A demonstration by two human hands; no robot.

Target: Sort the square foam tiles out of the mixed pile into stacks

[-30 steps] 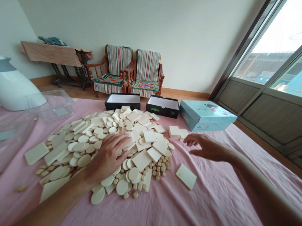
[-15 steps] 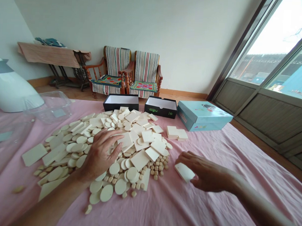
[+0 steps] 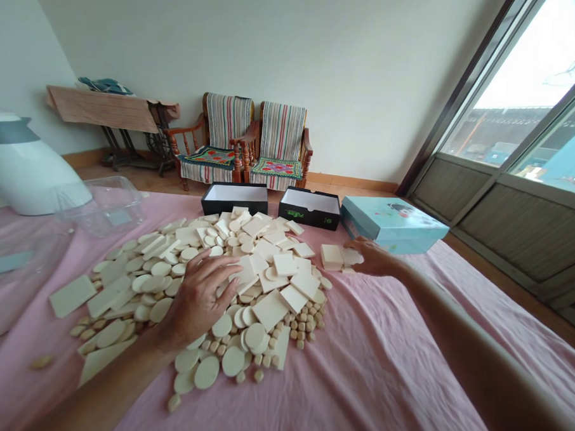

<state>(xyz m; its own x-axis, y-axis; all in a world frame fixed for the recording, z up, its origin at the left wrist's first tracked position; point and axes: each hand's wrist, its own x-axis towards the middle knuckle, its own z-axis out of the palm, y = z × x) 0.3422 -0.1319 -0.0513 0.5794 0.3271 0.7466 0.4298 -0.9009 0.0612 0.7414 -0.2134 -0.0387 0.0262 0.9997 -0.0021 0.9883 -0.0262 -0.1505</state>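
Over the heap of pale wooden pieces [image 3: 269, 310] hovers or rests my left hand [image 3: 205, 294], its fingers spread and holding nothing visible. The heap mixes flat squares, round discs and small cubes. My right hand [image 3: 374, 257] reaches far forward to the right, beside a short stack of square wooden tiles [image 3: 332, 257]. Its fingers are closed on a wooden tile [image 3: 353, 256] right next to that stack, above or touching the other pieces there. The fingertips are partly hidden by the hand.
Two black open boxes [image 3: 309, 218] and a closed light-blue box [image 3: 394, 223] line the far edge. Clear plastic containers [image 3: 102, 207] and a white jug [image 3: 27, 172] stand left. A pink cloth [image 3: 357, 371] covers the surface; chairs [image 3: 281, 145] are beyond.
My right hand has carried the wooden tile forward from the near cloth to the small stack by the blue box. My left hand stays over the heap; the view has shifted slightly.
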